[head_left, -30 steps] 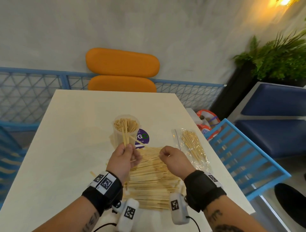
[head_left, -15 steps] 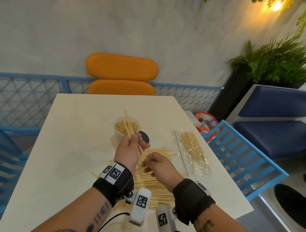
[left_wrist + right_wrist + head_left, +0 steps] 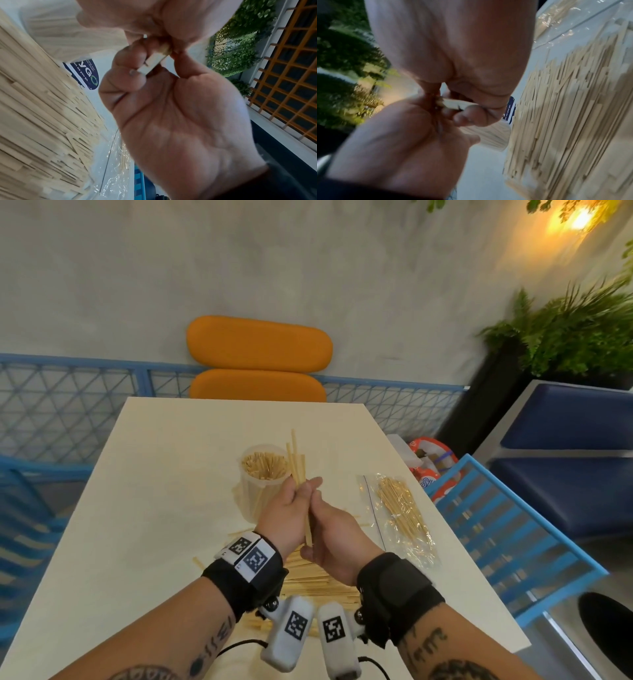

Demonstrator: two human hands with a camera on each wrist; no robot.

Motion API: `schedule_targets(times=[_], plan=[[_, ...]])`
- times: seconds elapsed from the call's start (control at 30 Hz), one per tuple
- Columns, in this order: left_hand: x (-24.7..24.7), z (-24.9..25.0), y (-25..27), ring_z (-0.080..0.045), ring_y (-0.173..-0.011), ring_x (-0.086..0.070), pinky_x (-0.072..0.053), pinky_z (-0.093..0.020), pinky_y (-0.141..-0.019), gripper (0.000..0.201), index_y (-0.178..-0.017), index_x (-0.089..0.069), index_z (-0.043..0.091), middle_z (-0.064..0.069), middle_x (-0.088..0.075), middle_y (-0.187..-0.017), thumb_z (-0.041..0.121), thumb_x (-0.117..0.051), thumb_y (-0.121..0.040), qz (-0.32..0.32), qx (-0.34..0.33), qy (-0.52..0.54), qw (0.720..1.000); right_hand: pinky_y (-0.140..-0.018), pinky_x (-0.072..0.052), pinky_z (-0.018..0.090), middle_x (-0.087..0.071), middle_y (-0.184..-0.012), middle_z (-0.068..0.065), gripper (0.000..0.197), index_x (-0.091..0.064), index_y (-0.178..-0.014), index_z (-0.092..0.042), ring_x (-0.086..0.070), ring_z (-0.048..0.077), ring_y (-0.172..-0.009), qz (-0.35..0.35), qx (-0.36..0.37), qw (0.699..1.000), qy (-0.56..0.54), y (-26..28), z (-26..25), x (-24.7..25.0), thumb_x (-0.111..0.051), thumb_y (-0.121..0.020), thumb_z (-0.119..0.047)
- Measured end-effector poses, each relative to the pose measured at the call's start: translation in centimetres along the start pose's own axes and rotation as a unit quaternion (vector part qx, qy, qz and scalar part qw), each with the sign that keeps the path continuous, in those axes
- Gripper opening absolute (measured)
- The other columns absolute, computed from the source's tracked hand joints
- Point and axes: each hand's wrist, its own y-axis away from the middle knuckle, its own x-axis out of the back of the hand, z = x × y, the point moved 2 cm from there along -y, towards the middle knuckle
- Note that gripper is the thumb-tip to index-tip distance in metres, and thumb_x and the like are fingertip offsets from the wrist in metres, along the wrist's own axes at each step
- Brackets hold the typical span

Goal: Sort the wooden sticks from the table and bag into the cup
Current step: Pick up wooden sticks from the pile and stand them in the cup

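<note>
Both hands met above the white bench [image 3: 144,508]: the left hand [image 3: 287,508] curled round a small upright bundle of pale flat wooden sticks [image 3: 297,463], and the right hand [image 3: 334,534] closed round its lower end. One translucent plastic cup [image 3: 255,494], packed with sticks, stood just beyond them. One clear plastic bag [image 3: 399,518] of thinner sticks lay to their right, one loose pile [image 3: 318,580] beneath. A dark sticker [image 3: 86,75] read "as you go".

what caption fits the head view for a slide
Both hands hold a bundle of wooden sticks upright beside the stick-filled cup.
</note>
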Motion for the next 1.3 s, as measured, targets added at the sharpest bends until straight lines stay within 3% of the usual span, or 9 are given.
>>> schedule_targets(times=[0.13, 0.27, 0.37, 0.53, 0.67, 0.83, 0.97, 1.1, 1.3], plan=[[0.1, -0.2, -0.7, -0.021, -0.047, -0.048, -0.043, -0.031, -0.048, 0.024, -0.105, -0.06, 0.018, -0.005, -0.072, -0.116, 0.034, -0.041, -0.106, -0.006, 0.025, 0.054, 0.998, -0.053, -0.028, 0.024, -0.047, -0.069, -0.001, 0.033, -0.051, -0.094, -0.013, -0.04, 0.01, -0.058, 0.007, 0.013, 0.999, 0.031, 0.5, 0.7, 0.6, -0.031, -0.109, -0.035], [0.0, 0.1, -0.7, -0.028, -0.066, -0.065, -0.039, -0.027, -0.043, 0.014, -0.11, -0.052, 0.018, 0.005, -0.07, -0.075, 0.026, -0.041, -0.107, 0.028, 0.013, 0.086, 0.996, -0.054, -0.025, 0.026, -0.047, -0.068, -0.005, 0.029, -0.047, -0.089, -0.016, -0.036, 0.009, -0.056, -0.004, 0.006, 0.999, 0.048, 1.0, 1.4, 0.6, -0.033, -0.109, -0.033], [-0.5, 0.0, -0.3, -0.02, -0.072, -0.068, -0.04, -0.024, -0.038, 0.011, -0.104, -0.05, 0.019, -0.003, -0.066, -0.082, 0.022, -0.04, -0.107, 0.02, 0.015, 0.075, 0.997, -0.054, -0.025, 0.027, -0.052, -0.073, -0.002, 0.024, -0.049, -0.101, -0.011, -0.041, 0.011, -0.06, -0.004, 0.0, 1.0, 0.028, 1.1, 1.8, 1.0, -0.039, -0.108, -0.032], [-0.5, -0.3, -0.6, -0.014, -0.068, -0.068, -0.048, -0.026, -0.05, 0.009, -0.112, -0.049, 0.021, -0.004, -0.072, -0.097, 0.018, -0.043, -0.106, -0.003, -0.009, 0.031, 0.999, -0.055, -0.022, 0.026, -0.042, -0.068, -0.004, 0.022, -0.048, -0.092, -0.016, -0.034, 0.01, -0.058, 0.009, 0.008, 1.0, 0.025, 1.1, 1.9, 1.8, -0.039, -0.108, -0.028], [0.5, 0.8, -1.6, -0.024, -0.078, -0.07, -0.047, -0.028, -0.043, 0.067, -0.142, -0.018, 0.054, -0.002, -0.066, -0.094, 0.006, -0.044, -0.103, 0.041, -0.042, 0.048, 0.997, -0.054, -0.02, 0.026, -0.039, -0.065, -0.004, 0.023, -0.052, -0.091, -0.017, -0.032, 0.01, -0.056, -0.003, -0.012, 1.0, 0.029, 1.1, 1.7, 1.8, -0.04, -0.108, -0.029], [0.5, 1.0, -2.1, -0.004, -0.073, -0.067, -0.048, -0.027, -0.056, 0.024, -0.112, -0.053, 0.033, -0.008, -0.067, -0.097, 0.015, -0.04, -0.105, 0.02, -0.069, -0.024, 0.997, -0.055, -0.019, 0.028, -0.04, -0.068, -0.002, 0.025, -0.051, -0.089, -0.018, -0.033, 0.012, -0.057, -0.018, -0.006, 1.0, 0.017, 0.8, 1.1, 1.3, -0.039, -0.108, -0.031], [0.7, 0.7, -2.2, -0.011, -0.091, -0.07, -0.052, -0.028, -0.069, 0.033, -0.116, -0.054, 0.042, 0.004, -0.07, -0.106, 0.013, -0.044, -0.104, -0.005, -0.074, -0.009, 0.997, -0.055, -0.02, 0.028, -0.039, -0.067, -0.003, 0.026, -0.05, -0.09, -0.018, -0.029, 0.011, -0.056, -0.015, 0.017, 0.999, 0.033, 0.2, 0.5, 1.3, -0.037, -0.109, -0.031], [2.2, 2.0, -2.6, -0.007, -0.062, -0.063, -0.052, -0.025, -0.061, 0.046, -0.125, -0.046, 0.052, 0.007, -0.074, -0.093, 0.012, -0.049, -0.103, -0.023, -0.117, -0.081, 0.99, -0.053, -0.025, 0.024, -0.04, -0.067, -0.007, 0.026, -0.053, -0.097, -0.017, -0.031, 0.008, -0.056, -0.006, 0.074, 0.989, 0.129, -0.9, -1.1, 1.1, -0.035, -0.109, -0.032], [6.9, 6.5, -4.3, -0.017, -0.076, -0.072, -0.06, -0.043, -0.077, 0.042, -0.098, -0.052, 0.051, 0.006, -0.075, -0.085, 0.009, -0.051, -0.1, 0.111, -0.185, -0.094, 0.972, -0.068, -0.05, 0.024, -0.064, -0.103, -0.003, 0.023, -0.059, -0.119, -0.019, -0.061, 0.013, -0.086, 0.034, 0.151, 0.972, 0.176, -3.8, -4.5, 0.4, -0.039, -0.108, -0.024]])
